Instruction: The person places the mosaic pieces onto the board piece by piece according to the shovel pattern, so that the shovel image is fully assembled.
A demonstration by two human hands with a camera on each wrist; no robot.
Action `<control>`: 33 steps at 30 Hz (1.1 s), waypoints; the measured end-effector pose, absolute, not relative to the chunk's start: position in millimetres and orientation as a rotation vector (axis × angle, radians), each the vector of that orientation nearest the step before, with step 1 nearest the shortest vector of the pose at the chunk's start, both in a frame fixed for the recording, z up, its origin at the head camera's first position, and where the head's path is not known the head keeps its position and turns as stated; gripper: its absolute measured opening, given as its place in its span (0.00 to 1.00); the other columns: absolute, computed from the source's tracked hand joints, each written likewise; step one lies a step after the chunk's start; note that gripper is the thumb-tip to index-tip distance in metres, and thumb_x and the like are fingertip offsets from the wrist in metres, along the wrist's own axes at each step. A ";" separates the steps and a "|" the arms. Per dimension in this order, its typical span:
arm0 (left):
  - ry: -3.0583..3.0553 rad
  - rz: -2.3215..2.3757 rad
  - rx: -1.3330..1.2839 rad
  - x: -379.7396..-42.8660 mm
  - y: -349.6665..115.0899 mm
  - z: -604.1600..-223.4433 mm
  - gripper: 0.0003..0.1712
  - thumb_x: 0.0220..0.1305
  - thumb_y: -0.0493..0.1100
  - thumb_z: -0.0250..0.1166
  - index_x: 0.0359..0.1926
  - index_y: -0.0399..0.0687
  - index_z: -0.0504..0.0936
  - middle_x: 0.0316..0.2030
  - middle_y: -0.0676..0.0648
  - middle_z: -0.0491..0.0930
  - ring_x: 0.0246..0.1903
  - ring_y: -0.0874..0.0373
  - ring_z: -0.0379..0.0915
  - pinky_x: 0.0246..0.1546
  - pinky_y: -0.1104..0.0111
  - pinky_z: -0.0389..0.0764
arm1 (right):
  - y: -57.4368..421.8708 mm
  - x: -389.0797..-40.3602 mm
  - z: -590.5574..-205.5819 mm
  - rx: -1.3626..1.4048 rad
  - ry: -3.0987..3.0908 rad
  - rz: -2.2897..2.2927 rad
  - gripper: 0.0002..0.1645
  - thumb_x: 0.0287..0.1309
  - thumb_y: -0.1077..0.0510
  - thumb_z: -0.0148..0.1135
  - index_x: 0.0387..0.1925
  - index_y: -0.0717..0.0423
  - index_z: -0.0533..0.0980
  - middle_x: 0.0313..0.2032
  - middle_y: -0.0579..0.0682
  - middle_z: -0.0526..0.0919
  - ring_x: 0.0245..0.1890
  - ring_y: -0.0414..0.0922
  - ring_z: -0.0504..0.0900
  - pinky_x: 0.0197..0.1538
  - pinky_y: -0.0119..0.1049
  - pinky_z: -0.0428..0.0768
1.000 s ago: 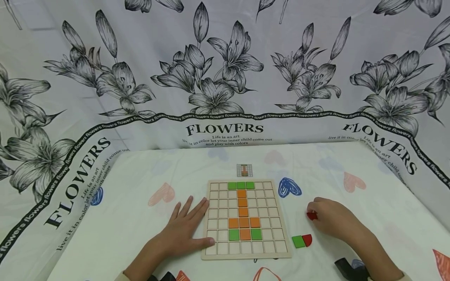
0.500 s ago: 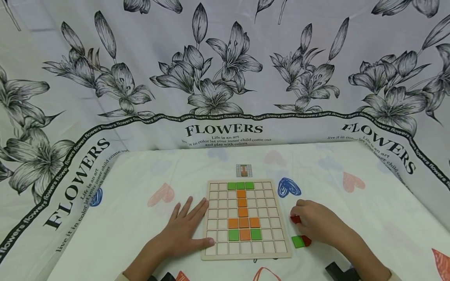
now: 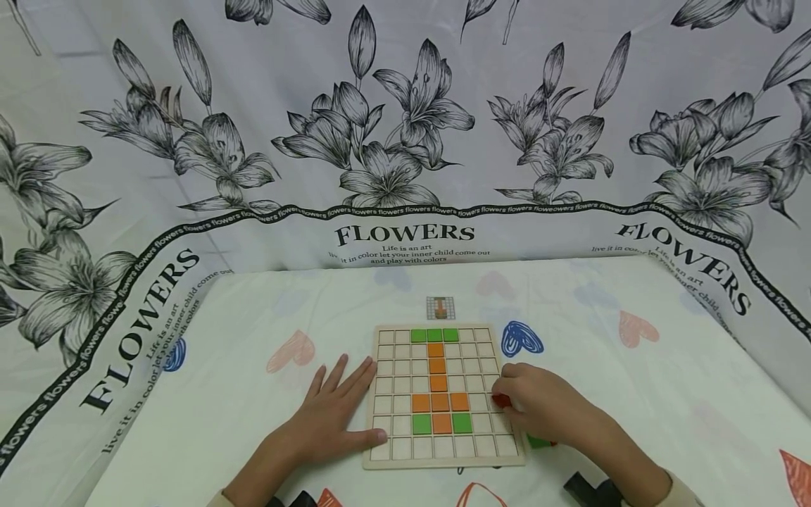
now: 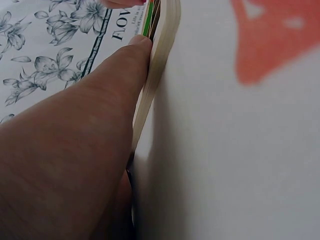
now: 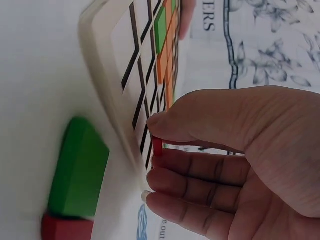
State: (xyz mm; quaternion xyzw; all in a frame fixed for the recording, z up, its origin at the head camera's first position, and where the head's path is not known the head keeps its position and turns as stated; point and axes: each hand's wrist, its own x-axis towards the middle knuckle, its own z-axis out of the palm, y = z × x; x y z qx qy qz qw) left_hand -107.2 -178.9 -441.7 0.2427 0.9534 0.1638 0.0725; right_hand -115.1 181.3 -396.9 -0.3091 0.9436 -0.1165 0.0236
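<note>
A wooden grid board (image 3: 443,464) lies on the cloth, with green and orange square tiles set in some cells. My left hand (image 3: 326,419) rests at its left edge, fingers spread and straight, thumb on the rim. My right hand (image 3: 548,405) is over the board's right edge. Between its thumb and fingers it pinches a small red tile (image 5: 158,146), mostly covered by the fingers. A green square tile (image 5: 80,170) and another red tile (image 5: 67,229) lie side by side on the cloth, right of the board. In the head view the right hand largely hides that pair.
A small picture card (image 3: 440,308) with a gridded pattern lies just beyond the board. The white cloth (image 3: 253,422) bears printed hearts. Behind it hangs a flower-printed curtain (image 3: 405,236). An orange-red loop (image 3: 480,487) shows at the near edge.
My right hand has moved left with the red tile, from the cloth to the board's right edge, passing in front of the loose tiles. The left hand has stayed put.
</note>
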 end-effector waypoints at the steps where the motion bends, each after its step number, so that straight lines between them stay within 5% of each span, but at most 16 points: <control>1: 2.865 0.491 0.730 -107.4 -178.7 -442.0 0.61 0.58 0.82 0.52 0.80 0.52 0.50 0.79 0.52 0.48 0.77 0.41 0.30 0.69 0.37 0.34 | 179.7 -115.1 -396.7 -0.975 2.917 -0.364 0.10 0.49 0.60 0.76 0.37 0.50 0.86 0.30 0.38 0.76 0.29 0.35 0.69 0.34 0.30 0.78; 33: 2.879 0.468 0.718 -107.9 -177.8 -444.1 0.61 0.57 0.83 0.52 0.80 0.52 0.51 0.78 0.53 0.48 0.77 0.42 0.32 0.70 0.38 0.35 | 139.3 -104.7 -401.8 -1.200 2.764 -0.500 0.09 0.53 0.63 0.71 0.35 0.47 0.85 0.29 0.36 0.74 0.30 0.35 0.69 0.35 0.26 0.75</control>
